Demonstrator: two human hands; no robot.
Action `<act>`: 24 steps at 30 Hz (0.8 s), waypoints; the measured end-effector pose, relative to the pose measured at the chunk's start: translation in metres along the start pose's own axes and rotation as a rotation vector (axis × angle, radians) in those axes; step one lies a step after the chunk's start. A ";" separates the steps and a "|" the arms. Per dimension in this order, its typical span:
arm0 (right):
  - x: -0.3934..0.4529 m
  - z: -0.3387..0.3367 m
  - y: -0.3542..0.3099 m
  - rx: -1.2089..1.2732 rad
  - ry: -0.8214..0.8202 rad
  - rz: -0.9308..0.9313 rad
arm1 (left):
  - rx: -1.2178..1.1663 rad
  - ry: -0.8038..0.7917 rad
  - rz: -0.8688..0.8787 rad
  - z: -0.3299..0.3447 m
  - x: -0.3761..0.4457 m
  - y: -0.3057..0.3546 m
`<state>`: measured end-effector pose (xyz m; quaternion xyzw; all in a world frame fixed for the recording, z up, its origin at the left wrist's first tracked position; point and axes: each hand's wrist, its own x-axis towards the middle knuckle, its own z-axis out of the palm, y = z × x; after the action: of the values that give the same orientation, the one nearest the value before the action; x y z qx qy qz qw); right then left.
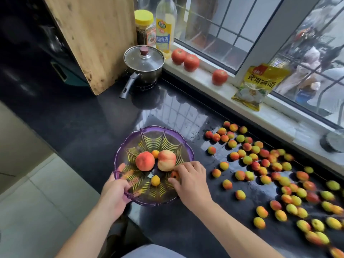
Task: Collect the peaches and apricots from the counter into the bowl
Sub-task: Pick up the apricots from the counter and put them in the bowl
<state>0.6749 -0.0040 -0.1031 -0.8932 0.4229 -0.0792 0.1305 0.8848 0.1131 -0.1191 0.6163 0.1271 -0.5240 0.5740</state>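
The purple see-through bowl (119,151) sits at the near left edge of the dark counter (115,116), its near rim overhanging the edge a little. Inside lie two peaches (145,161), side by side and touching, with a small apricot behind them and a yellow apricot (155,180) alone on the bowl's floor nearer the person. The left hand (114,192) grips the bowl's near left rim, fingers curled over the edge. The right hand (191,178) reaches over the right rim with fingers bent and narrow, pinching a reddish apricot (174,175) just inside the bowl, close beside the right peach. To the right, many loose apricots (275,174) are scattered across the wet counter, reaching to the right border. Farther back on the left stands a lidded saucepan (144,67), its handle pointing toward the near side, with a wooden cutting board (89,34) leaning upright beside it. Behind the pan are a yellow-capped jar (144,28) and a bottle (164,25). Along the white windowsill (223,90) rest three tomatoes (191,62) and a yellow packet (257,84).
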 end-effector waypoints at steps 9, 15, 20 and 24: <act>-0.036 -0.017 0.002 0.215 0.181 0.151 | 0.018 -0.041 0.026 0.000 -0.002 -0.001; -0.071 -0.012 0.029 0.314 0.218 0.484 | 0.056 -0.052 0.062 0.013 0.001 0.000; -0.077 -0.008 0.044 0.281 0.308 0.573 | 0.030 -0.087 0.137 0.028 0.026 0.011; -0.041 -0.015 0.063 0.233 0.394 0.550 | 0.053 -0.149 0.334 0.042 0.054 0.019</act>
<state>0.5995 -0.0130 -0.1085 -0.6929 0.6525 -0.2596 0.1638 0.9007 0.0475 -0.1419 0.6031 -0.0337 -0.4687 0.6445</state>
